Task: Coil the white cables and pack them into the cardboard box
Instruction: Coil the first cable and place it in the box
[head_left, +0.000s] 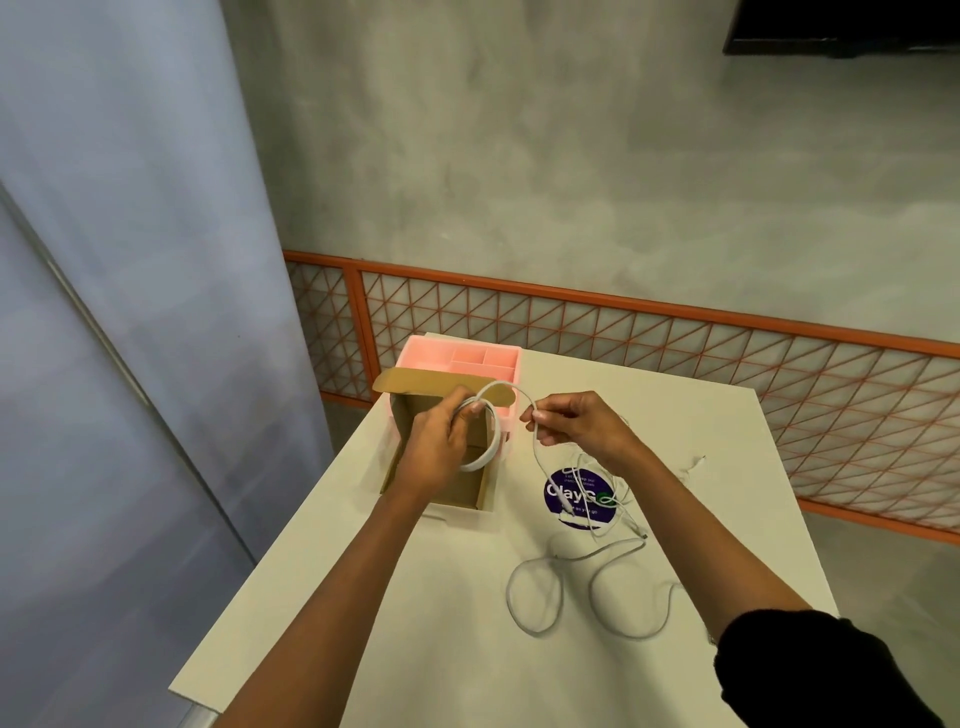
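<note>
My left hand (441, 441) grips a white cable coil (488, 447) of a few loops, held just above the open cardboard box (457, 491) at the table's left. From the coil the same cable arcs right to my right hand (576, 423), which pinches it between thumb and fingers. Below that hand the loose cable tail (540, 462) drops to the table. Another white cable (582, 582) lies in wide loops nearer me, and thin white cables (623, 499) tangle over a purple sticker.
A pink compartment tray (467, 358) stands behind the box, whose flap (415, 384) folds back against it. The purple round sticker (571, 499) marks the white table (415, 623). The table's left edge drops to the floor; an orange lattice rail (675, 332) runs behind.
</note>
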